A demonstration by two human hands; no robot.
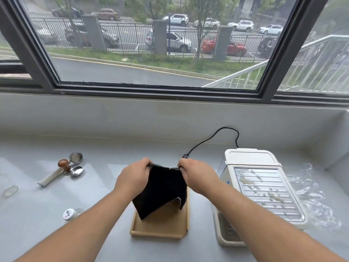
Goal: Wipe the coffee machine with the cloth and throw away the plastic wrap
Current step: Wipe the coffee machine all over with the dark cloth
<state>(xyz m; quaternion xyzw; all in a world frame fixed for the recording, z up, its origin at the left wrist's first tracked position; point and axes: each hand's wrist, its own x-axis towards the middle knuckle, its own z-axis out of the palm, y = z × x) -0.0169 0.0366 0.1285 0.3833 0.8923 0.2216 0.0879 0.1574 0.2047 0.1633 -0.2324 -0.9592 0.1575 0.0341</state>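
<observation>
A black cloth (162,190) hangs spread in the air above a wooden tray (160,230) at the counter's middle. My left hand (135,176) pinches its upper left corner and my right hand (198,175) pinches its upper right corner. To the right stands the white coffee machine (258,188), its slotted metal top facing up. Crumpled clear plastic wrap (313,197) lies on the counter just right of the machine.
A black cable (213,138) runs from behind the machine toward my right hand. At the left lie a portafilter with a pale handle (54,174), a wood-knobbed tamper (64,165) and metal filter baskets (76,170). A small capped bottle (69,214) stands near my left forearm.
</observation>
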